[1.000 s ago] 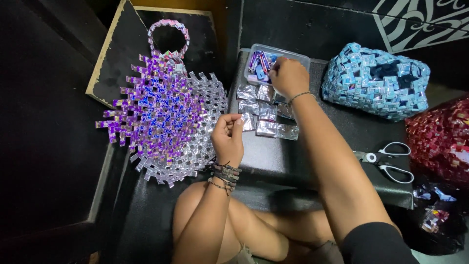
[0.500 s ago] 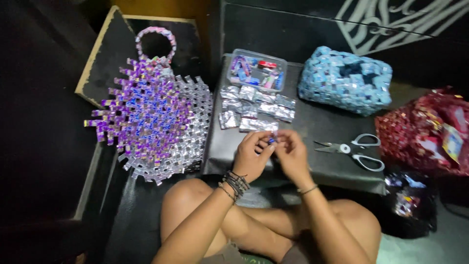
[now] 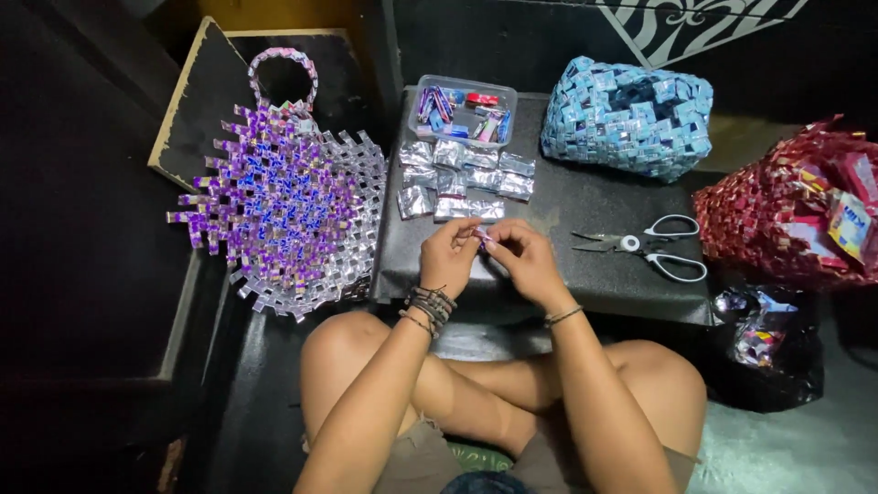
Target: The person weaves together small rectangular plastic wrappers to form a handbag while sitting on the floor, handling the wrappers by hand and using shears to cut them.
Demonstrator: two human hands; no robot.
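Both hands meet over the near part of a black board. My left hand and my right hand pinch one small folded purple wrapper strip between their fingertips. Just beyond them lie several flat silver folded wrapper pieces in rows. Behind those stands a clear plastic tub of folded coloured strips. A half-woven purple and silver bag panel with a loop handle lies to the left.
White-handled scissors lie on the board to the right of my hands. A blue woven bag stands at the back right, a red woven bag at the far right, a black plastic bag of wrappers below it. My crossed legs are underneath.
My right hand came back from the clear tub with a strip and joined the left hand near the board's front edge. The camera view shifted left and down.
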